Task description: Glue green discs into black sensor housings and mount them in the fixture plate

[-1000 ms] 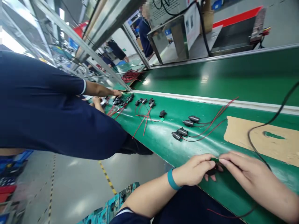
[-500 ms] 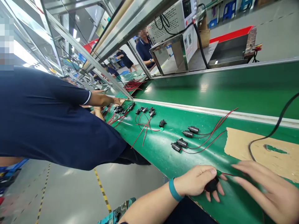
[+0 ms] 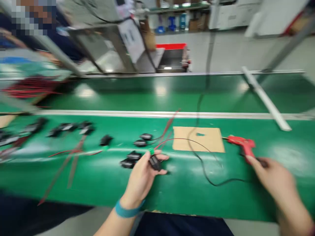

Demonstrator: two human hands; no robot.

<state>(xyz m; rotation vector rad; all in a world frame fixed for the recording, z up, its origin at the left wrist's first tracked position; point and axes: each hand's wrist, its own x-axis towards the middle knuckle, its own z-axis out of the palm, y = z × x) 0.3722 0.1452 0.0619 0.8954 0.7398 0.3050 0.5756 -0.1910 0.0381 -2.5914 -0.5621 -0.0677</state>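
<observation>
My left hand [image 3: 141, 178] is closed around a black plastic connector [image 3: 155, 163], thumb and fingers gripping its sides. A green end [image 3: 151, 151] points away from me, and a thin wire [image 3: 182, 139], red near the connector, arcs rightward over a cardboard sheet [image 3: 179, 146]. At the right, my right hand [image 3: 275, 178] grips the handle of a red pistol-shaped glue gun [image 3: 242, 143]. Its thin metal tip points left at the cardboard's right edge. Motion blur hides the finger details of the right hand.
Several similar black connectors [image 3: 133, 156] lie left of my left hand, with wires trailing. A dark cord [image 3: 205, 175] loops across the green bench [image 3: 177, 193]. A white strip [image 3: 267, 98] lies diagonally at the back right. Red wires [image 3: 31, 87] are heaped at far left.
The view has swung right. My right hand has left the wire beside the connector and now holds the red glue gun. My left hand still holds the connector.
</observation>
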